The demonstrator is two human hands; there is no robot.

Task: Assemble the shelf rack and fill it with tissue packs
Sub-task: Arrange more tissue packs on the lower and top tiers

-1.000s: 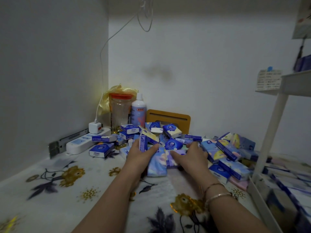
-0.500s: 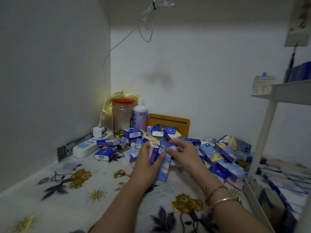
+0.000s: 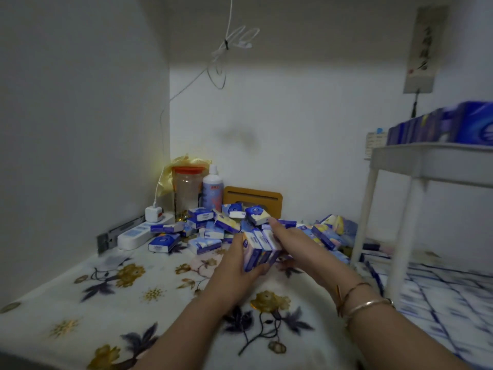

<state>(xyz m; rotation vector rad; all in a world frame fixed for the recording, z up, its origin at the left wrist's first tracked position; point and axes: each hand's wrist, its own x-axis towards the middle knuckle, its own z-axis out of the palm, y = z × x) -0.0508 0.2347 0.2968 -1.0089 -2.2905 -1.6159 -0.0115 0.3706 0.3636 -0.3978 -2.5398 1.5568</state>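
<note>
A small stack of blue and white tissue packs (image 3: pixel 260 249) stands on edge just above the flowered cloth, clamped between both hands. My left hand (image 3: pixel 234 265) grips its left side and underside. My right hand (image 3: pixel 292 243) presses against its right side, fingers curled over the top. Behind them lies a loose heap of tissue packs (image 3: pixel 210 228). The white shelf rack (image 3: pixel 426 161) stands at the right, with a row of blue packs (image 3: pixel 440 126) on its upper tier and more packs on its lower tier (image 3: pixel 437 287).
A white power strip (image 3: pixel 138 233) with a plugged charger lies along the left wall. A clear jar with a red lid (image 3: pixel 186 190), a white bottle (image 3: pixel 212 190) and a tan wooden holder (image 3: pixel 253 201) stand at the back. A cable (image 3: pixel 186 84) hangs overhead.
Both hands have gathered several packs out of the heap into one upright stack and drawn it toward me. The view has swung right, showing more of the rack.
</note>
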